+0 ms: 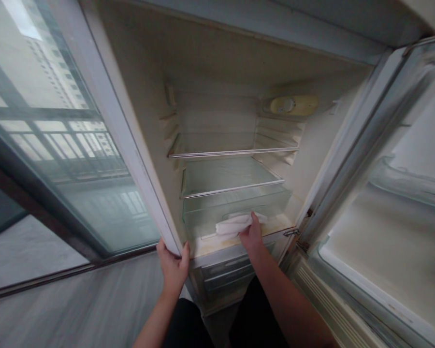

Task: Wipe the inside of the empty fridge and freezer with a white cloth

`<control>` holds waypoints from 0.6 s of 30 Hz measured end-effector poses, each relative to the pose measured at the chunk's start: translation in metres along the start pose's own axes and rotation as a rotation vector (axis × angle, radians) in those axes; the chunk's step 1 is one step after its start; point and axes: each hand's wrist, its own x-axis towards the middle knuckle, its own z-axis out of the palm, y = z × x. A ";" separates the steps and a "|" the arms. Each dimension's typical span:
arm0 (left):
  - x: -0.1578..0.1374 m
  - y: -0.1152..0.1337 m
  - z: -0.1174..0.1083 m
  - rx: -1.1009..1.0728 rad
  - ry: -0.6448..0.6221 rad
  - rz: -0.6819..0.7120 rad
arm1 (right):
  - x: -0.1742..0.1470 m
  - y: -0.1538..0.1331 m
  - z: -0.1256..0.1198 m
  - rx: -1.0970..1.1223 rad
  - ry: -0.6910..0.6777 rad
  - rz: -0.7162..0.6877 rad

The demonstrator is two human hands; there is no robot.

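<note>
A folded white cloth (233, 224) is in my right hand (252, 235), the thumb on top of it. It lies against the front of the clear crisper drawer (199, 215), just above the front ledge of the refrigerator (155, 193). My left hand (174, 263) grips the lower left edge of the refrigerator body, thumb on the front side and fingers around the outer side. Above the drawer sit two glass shelves, a lower one (228, 174) and an upper one (232, 153). The fingers of my right hand are partly hidden behind the cloth.
The refrigerator door (391, 232) stands wide open on the right, with a clear door bin (406, 179). A yellowish lamp housing (293, 105) is on the inner right wall. Below is a lower compartment (228, 275). A sliding glass door (76, 145) is on the left.
</note>
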 end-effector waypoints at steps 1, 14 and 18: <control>-0.005 0.004 -0.002 -0.012 -0.009 0.011 | -0.008 -0.004 -0.004 0.001 0.022 0.051; -0.005 0.114 -0.036 0.084 -0.098 0.597 | -0.110 -0.048 -0.027 0.372 0.171 0.201; 0.001 0.168 -0.063 -0.183 -0.334 0.543 | -0.120 -0.051 -0.037 0.302 0.139 0.196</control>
